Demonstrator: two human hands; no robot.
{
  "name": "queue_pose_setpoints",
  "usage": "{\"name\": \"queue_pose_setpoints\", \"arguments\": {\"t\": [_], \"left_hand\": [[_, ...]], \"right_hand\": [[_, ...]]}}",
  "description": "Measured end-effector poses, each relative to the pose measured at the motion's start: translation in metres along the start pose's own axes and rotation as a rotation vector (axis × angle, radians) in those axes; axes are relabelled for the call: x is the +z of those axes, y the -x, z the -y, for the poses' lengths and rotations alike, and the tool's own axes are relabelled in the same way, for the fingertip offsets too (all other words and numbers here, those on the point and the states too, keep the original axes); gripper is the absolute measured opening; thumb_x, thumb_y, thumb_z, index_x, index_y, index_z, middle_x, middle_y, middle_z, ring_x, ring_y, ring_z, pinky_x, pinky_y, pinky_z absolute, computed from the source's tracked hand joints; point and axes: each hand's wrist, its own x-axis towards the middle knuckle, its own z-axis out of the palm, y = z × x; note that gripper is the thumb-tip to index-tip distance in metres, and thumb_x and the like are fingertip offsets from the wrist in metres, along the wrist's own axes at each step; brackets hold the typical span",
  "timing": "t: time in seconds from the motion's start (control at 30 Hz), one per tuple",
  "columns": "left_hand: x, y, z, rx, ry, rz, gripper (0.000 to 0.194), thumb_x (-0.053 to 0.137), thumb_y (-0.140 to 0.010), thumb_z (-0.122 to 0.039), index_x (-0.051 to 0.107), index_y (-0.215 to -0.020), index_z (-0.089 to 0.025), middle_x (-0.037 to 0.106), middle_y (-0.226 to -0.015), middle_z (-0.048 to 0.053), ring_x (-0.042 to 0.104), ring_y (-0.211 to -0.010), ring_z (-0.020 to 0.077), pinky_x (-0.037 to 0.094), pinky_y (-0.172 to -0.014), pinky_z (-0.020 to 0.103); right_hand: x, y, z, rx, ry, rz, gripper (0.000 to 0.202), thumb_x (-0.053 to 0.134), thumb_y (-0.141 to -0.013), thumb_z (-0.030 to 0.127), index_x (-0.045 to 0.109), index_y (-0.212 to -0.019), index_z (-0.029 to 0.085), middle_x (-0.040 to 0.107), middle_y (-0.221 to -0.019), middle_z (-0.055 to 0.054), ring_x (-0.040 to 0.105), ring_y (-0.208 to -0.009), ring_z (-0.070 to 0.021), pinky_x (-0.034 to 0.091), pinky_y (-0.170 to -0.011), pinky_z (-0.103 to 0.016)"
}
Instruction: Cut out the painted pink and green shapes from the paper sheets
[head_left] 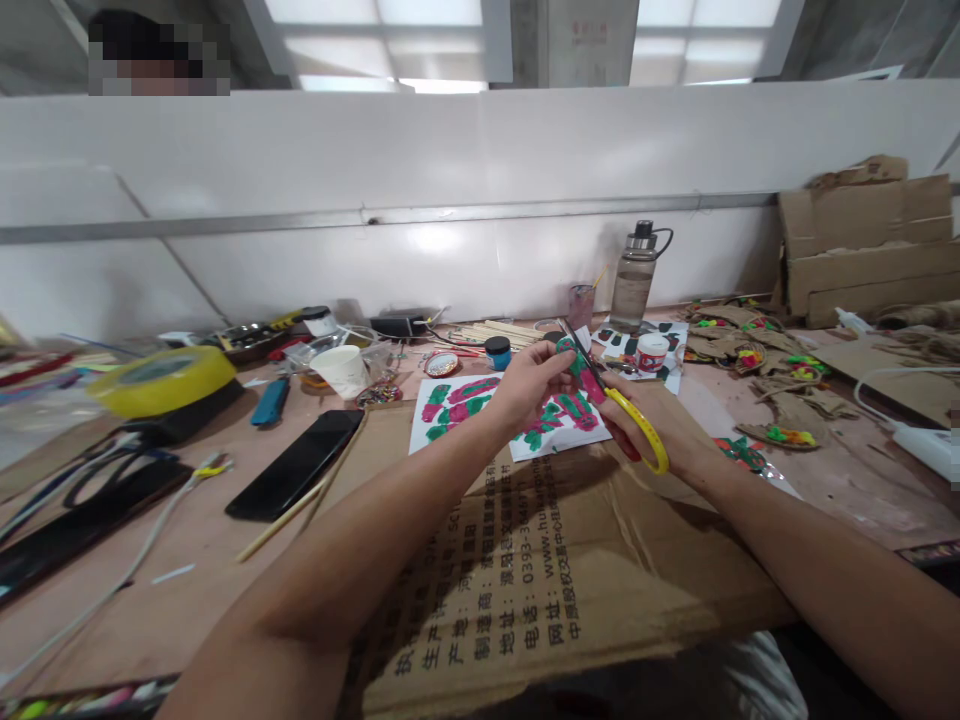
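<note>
My left hand (534,378) pinches a small piece of painted paper (587,382), coloured green and magenta, above the middle of the workspace. In my right hand (651,415) is a pair of scissors (637,425) with yellow handles; its dark blades lie at the edge of the painted piece. Below both hands, white sheets (457,412) with green and magenta painted patches lie on a flattened cardboard piece (600,560) with printed Chinese text. Several cut painted shapes (742,453) rest right of my right wrist.
A water bottle (634,280), a white paint jar (652,352) and a blue jar (497,352) stand behind. Left are a black phone (296,465), a paper cup (341,370) and yellow tape (161,378). Decorated brown pieces (787,400) lie right. A person is beyond the partition (420,150).
</note>
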Motion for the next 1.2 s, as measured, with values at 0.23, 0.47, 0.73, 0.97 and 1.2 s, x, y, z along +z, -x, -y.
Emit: {"name": "queue_pose_setpoints", "arguments": {"t": [0.23,0.47,0.73,0.97,1.2], "left_hand": [[0.001,0.001,-0.001,0.008,-0.004,-0.017,0.041,0.096,-0.073,-0.029,0.056,-0.068,-0.018,0.058,-0.056,-0.004,0.059,-0.051,0.0101,0.051,-0.059,0.025],[0.000,0.001,-0.002,0.021,-0.003,-0.029,0.040,0.095,-0.074,-0.028,0.057,-0.069,-0.018,0.056,-0.056,-0.005,0.057,-0.051,0.0089,0.051,-0.059,0.024],[-0.004,-0.003,0.004,0.024,0.002,0.005,0.042,0.097,-0.071,-0.033,0.058,-0.072,-0.018,0.061,-0.058,-0.003,0.060,-0.053,0.0103,0.052,-0.059,0.024],[-0.002,-0.002,0.002,0.007,-0.005,-0.012,0.042,0.098,-0.070,-0.033,0.059,-0.071,-0.017,0.062,-0.059,-0.002,0.060,-0.053,0.0102,0.052,-0.060,0.025],[-0.001,0.000,0.001,0.010,-0.013,-0.019,0.039,0.095,-0.074,-0.030,0.058,-0.070,-0.018,0.060,-0.058,-0.003,0.060,-0.052,0.0105,0.052,-0.060,0.025]], "right_hand": [[0.001,-0.003,-0.004,-0.012,0.002,-0.016,0.019,0.048,-0.102,0.041,0.055,-0.095,0.025,0.054,-0.050,0.004,0.054,-0.049,-0.0195,0.036,-0.055,-0.030],[0.001,-0.005,-0.003,0.041,-0.023,0.010,0.021,0.045,-0.104,0.041,0.049,-0.090,0.026,0.052,-0.048,0.006,0.051,-0.043,-0.0173,0.035,-0.053,-0.029],[0.006,-0.006,-0.013,-0.008,-0.087,-0.005,0.021,0.050,-0.102,0.044,0.054,-0.096,0.024,0.053,-0.047,0.006,0.049,-0.041,-0.0175,0.034,-0.049,-0.029],[0.003,-0.006,-0.009,0.025,-0.005,-0.012,0.022,0.052,-0.101,0.043,0.058,-0.096,0.023,0.053,-0.047,0.004,0.051,-0.043,-0.0179,0.033,-0.049,-0.028],[0.003,-0.005,-0.006,0.066,-0.026,0.003,0.021,0.049,-0.102,0.040,0.060,-0.100,0.023,0.053,-0.048,0.004,0.050,-0.043,-0.0178,0.033,-0.049,-0.028]]}}
